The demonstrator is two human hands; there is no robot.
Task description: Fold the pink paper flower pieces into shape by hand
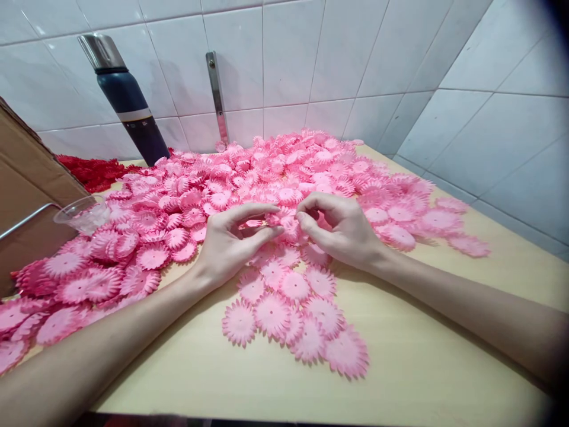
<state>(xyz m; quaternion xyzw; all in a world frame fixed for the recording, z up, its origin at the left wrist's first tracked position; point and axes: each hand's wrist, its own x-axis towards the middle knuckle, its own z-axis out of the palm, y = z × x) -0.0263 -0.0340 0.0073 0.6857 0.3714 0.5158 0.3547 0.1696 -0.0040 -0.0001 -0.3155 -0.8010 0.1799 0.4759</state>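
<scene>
Over the middle of the pile, my left hand (235, 237) pinches a pink artificial-flower petal disc (290, 224) between thumb and fingertips. My right hand (340, 228) faces it from the right, thumb and forefinger closed at the same disc's edge. Fingers hide part of the disc. Below and between the hands, a loose group of flat, scalloped pink petal discs (294, 286) overlaps on the table, small holes showing at several centres. Behind them spreads a large heap of similar discs (267, 172).
A dark blue steel-topped bottle (133, 110) stands tilted in view near the tiled wall (288, 53). At left are a clear plastic cup (84, 214), a cardboard box (31, 190) and red petal pieces (91, 172). A metal bracket (216, 95) is on the wall above the table (422, 344).
</scene>
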